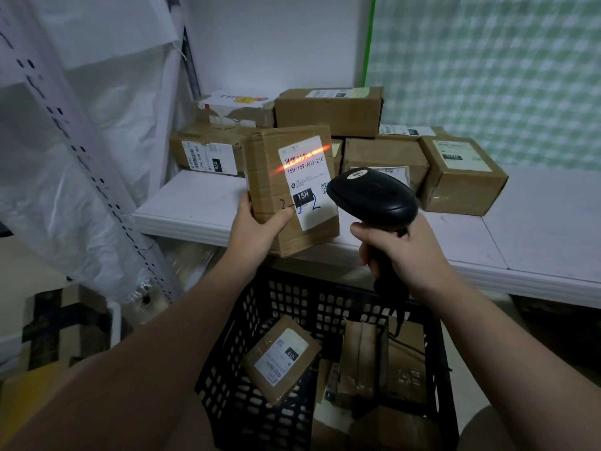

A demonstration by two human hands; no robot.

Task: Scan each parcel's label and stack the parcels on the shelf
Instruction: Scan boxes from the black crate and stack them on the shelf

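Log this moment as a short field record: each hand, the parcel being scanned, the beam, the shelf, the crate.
left hand: grips the held parcel at its lower left corner
right hand: grips the black scanner by its handle
beam: red line across the barcode on the parcel's label
shelf: white, cardboard parcels stacked at the back
crate: black, below the hands, more parcels inside

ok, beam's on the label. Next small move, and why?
Probably set the held parcel on the shelf with the left hand. The red scan line from the scanner in the right hand crosses its barcode, so stacking likely follows.
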